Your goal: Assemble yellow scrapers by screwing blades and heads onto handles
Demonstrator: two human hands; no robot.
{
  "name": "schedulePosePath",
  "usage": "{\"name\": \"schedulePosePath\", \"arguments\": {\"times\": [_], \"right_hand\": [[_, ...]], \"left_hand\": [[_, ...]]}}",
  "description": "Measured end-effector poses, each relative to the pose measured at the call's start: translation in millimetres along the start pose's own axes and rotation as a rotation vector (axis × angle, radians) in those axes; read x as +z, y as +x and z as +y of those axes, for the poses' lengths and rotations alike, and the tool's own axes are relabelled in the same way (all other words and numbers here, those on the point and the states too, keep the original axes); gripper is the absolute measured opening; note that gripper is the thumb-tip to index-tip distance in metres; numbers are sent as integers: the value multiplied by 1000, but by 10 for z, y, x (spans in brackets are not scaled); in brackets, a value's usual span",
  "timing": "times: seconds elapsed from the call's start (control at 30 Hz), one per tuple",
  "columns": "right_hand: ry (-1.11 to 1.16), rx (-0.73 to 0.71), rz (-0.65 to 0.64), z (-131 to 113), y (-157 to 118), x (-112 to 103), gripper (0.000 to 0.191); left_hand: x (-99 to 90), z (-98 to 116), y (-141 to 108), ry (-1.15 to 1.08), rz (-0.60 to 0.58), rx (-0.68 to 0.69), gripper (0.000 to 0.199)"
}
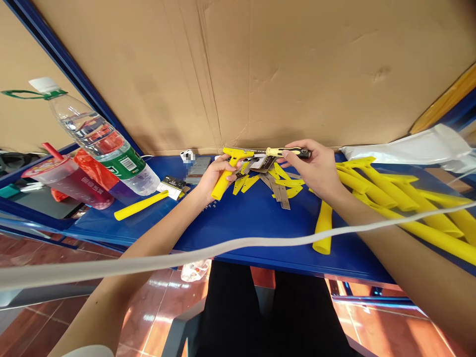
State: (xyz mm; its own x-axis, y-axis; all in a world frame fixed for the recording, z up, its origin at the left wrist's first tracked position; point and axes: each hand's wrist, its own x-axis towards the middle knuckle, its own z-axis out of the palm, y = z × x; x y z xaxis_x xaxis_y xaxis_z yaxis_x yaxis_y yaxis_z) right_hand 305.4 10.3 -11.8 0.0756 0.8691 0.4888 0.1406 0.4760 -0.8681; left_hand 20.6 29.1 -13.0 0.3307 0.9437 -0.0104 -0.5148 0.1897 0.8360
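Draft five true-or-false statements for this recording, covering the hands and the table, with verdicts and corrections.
1. The left hand holds a yellow handle. True.
2. The right hand holds a pair of scissors. False: it holds a screwdriver.
3. Flat metal pieces lie on the blue table, between the two hands. True.
4. The water bottle has a red cap. False: the cap is white.
5. The drink cup has a red straw. True.
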Motion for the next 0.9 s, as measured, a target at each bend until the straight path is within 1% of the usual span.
{"name": "schedulePosePath", "arguments": {"times": [0.13, 0.23, 0.33, 0.43, 0.6, 0.73, 0.9], "right_hand": [[-25, -4, 8, 6, 4, 2, 39], [-24, -8, 7, 5, 3, 4, 41], [-32, -19, 9, 8, 0, 2, 41], [-53, -34, 15, 17, -1, -4, 39], [-62, -40, 16, 28, 3, -12, 37], [-63, -39, 16, 28, 3, -10, 36], [-69, -47, 14, 22, -3, -7, 34]], "left_hand": [[12, 12, -3, -15, 7, -18, 53], [76, 28, -25, -71, 56, -24, 52], [139, 40, -54, -119, 96, -25, 52], [165, 48, -71, -155, 98, -31, 52], [159, 66, -67, -169, 120, -35, 53], [142, 69, -58, -166, 116, -28, 58], [112, 54, -45, -139, 96, -12, 53]]}}
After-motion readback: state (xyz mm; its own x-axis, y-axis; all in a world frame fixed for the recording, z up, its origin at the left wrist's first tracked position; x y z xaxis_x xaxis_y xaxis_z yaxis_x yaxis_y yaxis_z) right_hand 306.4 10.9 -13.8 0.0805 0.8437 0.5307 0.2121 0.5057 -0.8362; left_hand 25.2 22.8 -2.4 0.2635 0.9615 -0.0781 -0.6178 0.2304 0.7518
